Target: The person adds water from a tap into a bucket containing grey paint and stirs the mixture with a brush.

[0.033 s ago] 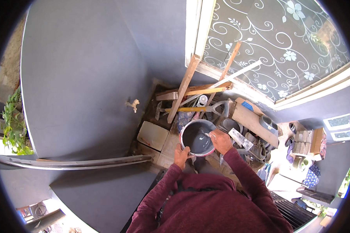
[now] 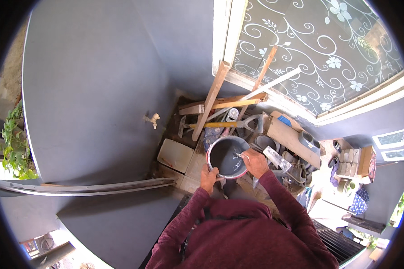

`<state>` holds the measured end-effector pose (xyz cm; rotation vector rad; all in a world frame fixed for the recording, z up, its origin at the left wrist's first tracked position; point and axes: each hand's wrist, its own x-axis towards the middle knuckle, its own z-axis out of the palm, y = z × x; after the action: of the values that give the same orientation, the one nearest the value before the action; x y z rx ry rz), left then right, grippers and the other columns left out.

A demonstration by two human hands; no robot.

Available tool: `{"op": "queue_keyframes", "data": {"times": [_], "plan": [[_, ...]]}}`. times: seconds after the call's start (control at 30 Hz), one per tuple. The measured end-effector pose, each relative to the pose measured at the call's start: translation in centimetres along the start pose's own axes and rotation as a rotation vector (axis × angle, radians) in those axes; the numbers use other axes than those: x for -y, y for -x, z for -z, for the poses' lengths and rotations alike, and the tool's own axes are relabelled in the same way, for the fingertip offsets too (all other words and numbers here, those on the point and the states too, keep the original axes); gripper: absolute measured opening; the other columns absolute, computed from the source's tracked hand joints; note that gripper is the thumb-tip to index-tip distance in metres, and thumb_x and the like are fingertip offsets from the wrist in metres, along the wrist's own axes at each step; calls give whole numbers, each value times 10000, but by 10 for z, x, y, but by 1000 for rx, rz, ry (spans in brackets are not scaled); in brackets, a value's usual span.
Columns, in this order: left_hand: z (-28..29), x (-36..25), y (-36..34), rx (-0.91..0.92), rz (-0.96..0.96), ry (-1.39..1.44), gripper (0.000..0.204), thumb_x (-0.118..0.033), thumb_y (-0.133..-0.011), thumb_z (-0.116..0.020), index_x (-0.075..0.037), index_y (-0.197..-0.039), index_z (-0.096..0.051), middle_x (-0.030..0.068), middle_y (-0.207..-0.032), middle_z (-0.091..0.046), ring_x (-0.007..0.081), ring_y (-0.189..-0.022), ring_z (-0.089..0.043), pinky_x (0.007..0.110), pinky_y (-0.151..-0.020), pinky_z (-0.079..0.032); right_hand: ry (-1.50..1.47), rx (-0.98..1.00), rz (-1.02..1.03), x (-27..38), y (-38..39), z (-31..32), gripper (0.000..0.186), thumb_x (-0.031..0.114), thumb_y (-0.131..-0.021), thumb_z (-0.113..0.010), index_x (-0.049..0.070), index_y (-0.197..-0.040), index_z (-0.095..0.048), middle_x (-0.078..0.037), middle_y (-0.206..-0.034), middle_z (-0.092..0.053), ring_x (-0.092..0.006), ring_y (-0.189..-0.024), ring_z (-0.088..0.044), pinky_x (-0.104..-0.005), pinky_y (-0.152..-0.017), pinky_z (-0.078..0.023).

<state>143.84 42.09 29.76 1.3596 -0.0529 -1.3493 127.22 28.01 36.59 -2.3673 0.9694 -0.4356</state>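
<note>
A round bucket with a pale rim and a reddish edge (image 2: 209, 154) is in front of my body, its mouth facing up. Dark grey paint-like stuff (image 2: 224, 160) is inside, with white streaks on the right. My left hand (image 2: 208, 177) grips the bucket at its lower left, thumb near the rim. At the right side of the rim, my right hand (image 2: 254, 163) is closed; a small whitish tip shows at its fingers over the bucket. What that hand holds is mostly hidden.
Beyond the bucket lie a yellow-handled tool (image 2: 215, 126), wooden planks (image 2: 212, 101) and a white tile (image 2: 176, 155). Boots and shoes (image 2: 296, 172) clutter the right. A tap (image 2: 154, 119) juts from the grey wall (image 2: 98, 89). A metal rail (image 2: 103, 188) runs at left.
The whole view has shifted very slightly. Both hands and the bucket keep their places relative to each other.
</note>
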Motion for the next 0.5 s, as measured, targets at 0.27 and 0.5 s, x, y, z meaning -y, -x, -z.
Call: {"op": "queue_keyframes", "data": {"times": [0.27,0.5], "plan": [[-5,-2,2,40,-10,14,211,-25,-844,-530,8,-1039,-456,82,-908,-517,166,-776,-576,355,-642,-605,-76,-15,20,12,-16,-16,117,134,-861,-540,37,-871,-603,-149,-842,-605,-354,-804,-598,-443,-693,-482],[-8,-6,5,51,-29,-6,204,-58,-838,-540,5,-1017,-463,79,-935,-529,170,-806,-591,376,-671,-603,-19,173,80,18,3,-10,110,92,-847,-548,23,-867,-632,-149,-865,-619,-347,-794,-607,-417,-707,-490]]}}
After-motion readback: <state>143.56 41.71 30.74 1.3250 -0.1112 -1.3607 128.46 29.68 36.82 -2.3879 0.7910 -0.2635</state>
